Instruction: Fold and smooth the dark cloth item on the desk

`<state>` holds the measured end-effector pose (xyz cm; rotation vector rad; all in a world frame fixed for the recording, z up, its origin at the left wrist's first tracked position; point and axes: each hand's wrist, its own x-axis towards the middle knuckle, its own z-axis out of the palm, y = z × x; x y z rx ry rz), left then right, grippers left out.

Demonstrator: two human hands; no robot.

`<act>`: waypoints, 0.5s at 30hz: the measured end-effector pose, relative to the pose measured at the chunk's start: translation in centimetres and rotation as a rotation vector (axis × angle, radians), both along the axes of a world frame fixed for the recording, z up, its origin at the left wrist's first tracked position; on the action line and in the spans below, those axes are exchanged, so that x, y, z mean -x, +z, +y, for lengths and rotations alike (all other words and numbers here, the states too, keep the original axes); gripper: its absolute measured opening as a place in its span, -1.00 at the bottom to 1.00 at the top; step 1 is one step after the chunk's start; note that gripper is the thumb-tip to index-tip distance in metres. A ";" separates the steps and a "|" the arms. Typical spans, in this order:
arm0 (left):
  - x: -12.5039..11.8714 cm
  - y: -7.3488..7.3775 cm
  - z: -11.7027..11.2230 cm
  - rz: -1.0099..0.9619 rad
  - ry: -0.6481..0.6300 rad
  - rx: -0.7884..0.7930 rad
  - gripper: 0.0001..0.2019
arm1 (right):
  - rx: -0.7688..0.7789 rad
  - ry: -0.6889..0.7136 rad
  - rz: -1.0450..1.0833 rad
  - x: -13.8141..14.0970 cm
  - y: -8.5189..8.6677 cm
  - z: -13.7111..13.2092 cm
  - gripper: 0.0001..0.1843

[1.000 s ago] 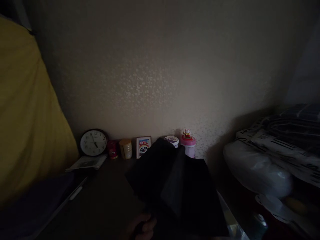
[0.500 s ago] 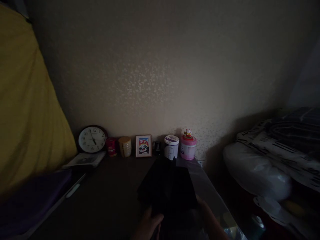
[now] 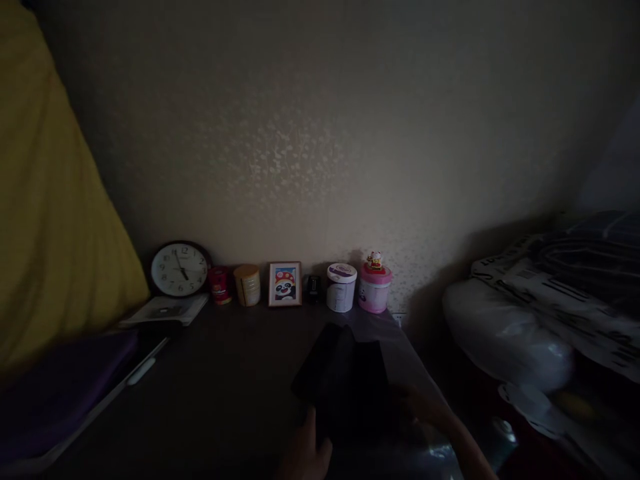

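Observation:
A black, soft-looking folded item (image 3: 345, 380), perhaps cloth or a bag, is over the dark table, with two flaps pointing toward the wall; the dim light hides its exact kind. My left hand (image 3: 307, 450) grips its near left edge, thumb uppermost and fingers mostly hidden. Beside its right edge is my right hand (image 3: 417, 405), dark and blurred. Its fingers merge into the shadow there, and whether they grip the item is unclear.
Along the wall stand a round clock (image 3: 180, 269), red tin (image 3: 220, 285), yellow-lidded jar (image 3: 248, 287), panda picture frame (image 3: 285, 285), white canister (image 3: 342, 288) and pink canister (image 3: 374, 291) topped by a figurine. A purple item (image 3: 65, 387) lies left; plastic-wrapped bedding (image 3: 510, 333) sits right.
The black item has shifted slightly right and toward me, its flaps standing differently. My right hand has moved a little to the right, and the camera view has tilted slightly.

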<state>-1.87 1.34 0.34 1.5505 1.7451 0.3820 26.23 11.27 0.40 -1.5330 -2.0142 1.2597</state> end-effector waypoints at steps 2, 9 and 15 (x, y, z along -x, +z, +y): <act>0.0 0.1 -0.1 0.014 -0.026 -0.012 -0.37 | 0.029 -0.071 -0.059 -1.5 -0.9 -0.4 -0.68; 0.1 0.6 -0.9 -0.003 -0.028 -0.072 -0.39 | -0.046 -0.204 -0.067 -3.0 -0.5 -2.5 -0.72; 0.3 0.4 -1.1 -0.071 -0.060 -0.097 -0.36 | -0.636 -0.276 -0.231 0.6 3.9 -2.2 -0.70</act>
